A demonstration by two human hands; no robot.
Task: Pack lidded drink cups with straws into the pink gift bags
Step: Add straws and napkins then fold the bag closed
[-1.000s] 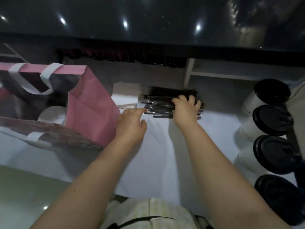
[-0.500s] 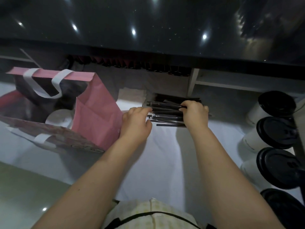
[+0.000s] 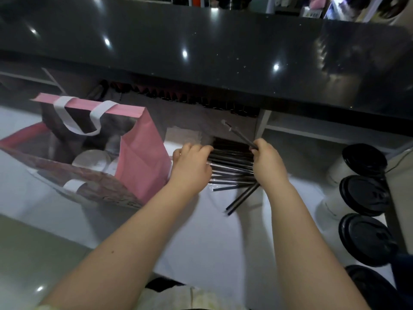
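Observation:
A pile of wrapped black straws (image 3: 232, 164) lies on the white counter (image 3: 201, 238) below the dark ledge. My left hand (image 3: 192, 166) rests curled on the pile's left end. My right hand (image 3: 267, 163) grips a couple of straws (image 3: 242, 199) that stick out tilted above and below it. To the left stands an open pink gift bag (image 3: 143, 153) with white handles. White-lidded cups (image 3: 91, 158) sit inside it. Several white cups with black lids (image 3: 364, 195) stand in a row on the right.
A glossy black upper counter (image 3: 201, 41) overhangs the back. A white shelf frame (image 3: 263, 124) sits under it at the right. A second pink bag edge (image 3: 17, 139) shows at the far left. A cable (image 3: 402, 158) runs by the cups.
My right hand has closed round a couple of straws and tilted them up out of the pile. My left hand has slid onto the pile's left end.

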